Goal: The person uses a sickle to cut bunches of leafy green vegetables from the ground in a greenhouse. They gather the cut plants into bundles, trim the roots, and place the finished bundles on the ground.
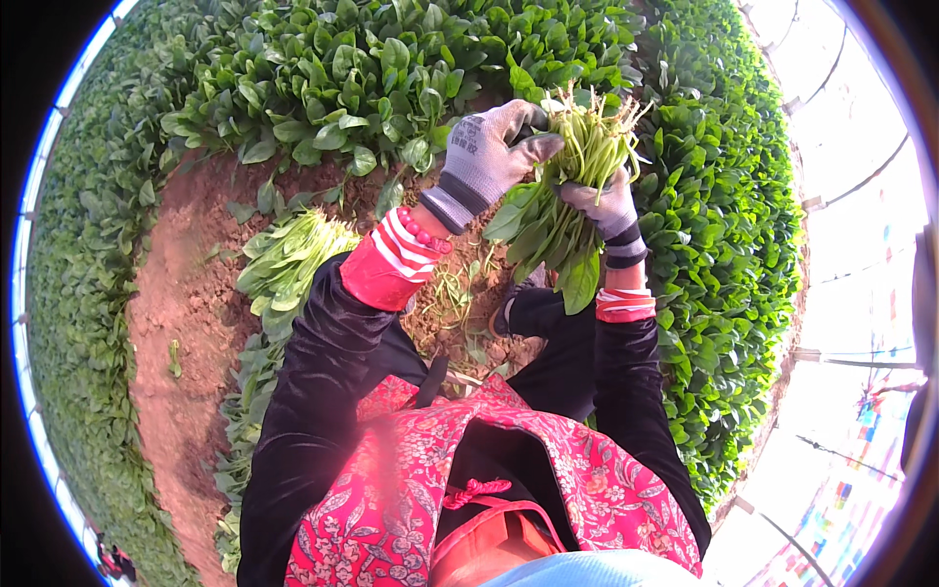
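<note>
My right hand [605,205], in a grey knit glove with a dark cuff, grips a bunch of spinach [590,147] around its stems. The pale cut root ends point up, and the broad green leaves hang below the hand. Beside the root ends, at the bunch's left, is my left hand [495,154] in a matching glove that bears printed writing. Its thumb reaches the edge of the stems, with a gap between thumb and forefinger. Nothing shows in that gap; the other fingertips are partly hidden.
Harvested spinach [301,257] lies in a pile left of my legs, on reddish soil [183,293]. Loose stems [447,293] litter the ground between my feet. Dense growing spinach [719,242] stands ahead and on both sides. Pale sheeting with thin ribs [851,293] rises at the right.
</note>
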{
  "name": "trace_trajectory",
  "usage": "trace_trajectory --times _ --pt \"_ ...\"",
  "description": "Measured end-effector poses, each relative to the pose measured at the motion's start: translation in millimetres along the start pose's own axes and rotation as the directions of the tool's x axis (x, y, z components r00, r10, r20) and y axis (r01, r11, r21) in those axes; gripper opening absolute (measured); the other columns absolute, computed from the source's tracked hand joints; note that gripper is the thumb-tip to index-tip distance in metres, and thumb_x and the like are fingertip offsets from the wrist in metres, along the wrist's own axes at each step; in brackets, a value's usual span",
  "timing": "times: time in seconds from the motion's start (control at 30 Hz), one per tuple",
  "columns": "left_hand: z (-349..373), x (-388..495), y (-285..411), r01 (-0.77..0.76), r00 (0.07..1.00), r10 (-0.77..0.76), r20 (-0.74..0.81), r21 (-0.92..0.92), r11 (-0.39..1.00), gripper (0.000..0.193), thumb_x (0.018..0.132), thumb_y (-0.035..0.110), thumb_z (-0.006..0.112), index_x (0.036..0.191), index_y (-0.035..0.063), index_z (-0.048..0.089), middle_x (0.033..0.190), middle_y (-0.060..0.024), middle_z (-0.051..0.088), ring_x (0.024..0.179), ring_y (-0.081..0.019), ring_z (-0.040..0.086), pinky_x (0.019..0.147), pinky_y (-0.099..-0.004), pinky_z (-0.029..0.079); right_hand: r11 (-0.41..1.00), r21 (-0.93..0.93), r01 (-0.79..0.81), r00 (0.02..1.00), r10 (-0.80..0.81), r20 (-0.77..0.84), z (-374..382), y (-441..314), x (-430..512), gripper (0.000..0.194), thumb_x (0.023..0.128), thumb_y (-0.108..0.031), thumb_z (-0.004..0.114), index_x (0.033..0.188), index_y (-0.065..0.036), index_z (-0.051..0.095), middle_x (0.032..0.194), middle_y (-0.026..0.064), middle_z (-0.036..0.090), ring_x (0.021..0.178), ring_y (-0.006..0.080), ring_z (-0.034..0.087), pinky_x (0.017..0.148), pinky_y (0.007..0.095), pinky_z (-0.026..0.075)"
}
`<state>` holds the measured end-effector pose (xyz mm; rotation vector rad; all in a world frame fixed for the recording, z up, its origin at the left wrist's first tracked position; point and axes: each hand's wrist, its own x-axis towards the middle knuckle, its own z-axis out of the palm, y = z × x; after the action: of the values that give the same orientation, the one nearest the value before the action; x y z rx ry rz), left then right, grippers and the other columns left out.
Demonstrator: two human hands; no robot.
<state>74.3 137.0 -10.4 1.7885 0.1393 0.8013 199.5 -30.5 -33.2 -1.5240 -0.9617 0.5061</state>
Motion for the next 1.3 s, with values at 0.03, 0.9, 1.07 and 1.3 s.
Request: trace_trajectory --times 0.03,0.9,1.07,1.3 --pt "-2.5 3.1 -3.9 -0.007 1.000 0.006 0.018 0.023 1.000 0.024 0.086 0.023 0.072 0.093 0.0026 0.063 0.073 0.0018 0.060 0.069 -0.0027 0.051 0.063 -0.0219 0.045 1.000 -0.001 0.007 1.000 -0.007 -0.006 0.8 -0.8 1.4 0.052 0.067 -0.001 0.074 0.117 -0.002 0.058 0.099 0.0013 0.066 0.086 0.0120 0.062 0.077 0.0276 0.051" --pt "-16.3 3.1 19.5 -0.107 0.993 0.117 -0.025 0.262 0.959 0.024 0.079 0.020 0.077 0.095 0.0071 0.065 0.077 -0.0011 0.065 0.061 -0.0050 0.059 0.058 -0.0213 0.048 0.967 -0.256 -0.004 0.986 -0.040 -0.163 15.3 0.3 1.0 0.059 0.064 -0.016 0.083 0.117 -0.003 0.060 0.104 0.0088 0.069 0.091 0.0158 0.066 0.083 0.0315 0.052" --pt "8.6 -3.5 2.1 -0.182 0.979 0.202 0.031 0.579 0.795 0.034 0.073 0.028 0.077 0.099 0.0090 0.066 0.079 -0.0073 0.066 0.064 -0.0212 0.063 0.061 -0.0302 0.051 0.882 -0.472 -0.015 0.978 -0.086 -0.191 24.2 -1.4 -1.3 0.042 0.070 -0.020 0.077 0.108 -0.006 0.066 0.098 0.0112 0.070 0.087 0.0205 0.069 0.078 0.0334 0.054" --pt "-21.3 11.8 1.7 -0.136 0.976 0.159 -0.150 0.154 0.979 0.014 0.087 0.020 0.069 0.084 0.0081 0.062 0.075 -0.0005 0.067 0.059 -0.0048 0.059 0.056 -0.0216 0.050 0.773 -0.620 -0.134 0.974 -0.014 -0.227 21.6 0.0 -4.2 0.047 0.068 -0.034 0.076 0.108 -0.011 0.067 0.094 0.0132 0.070 0.087 0.0273 0.068 0.078 0.0379 0.053"
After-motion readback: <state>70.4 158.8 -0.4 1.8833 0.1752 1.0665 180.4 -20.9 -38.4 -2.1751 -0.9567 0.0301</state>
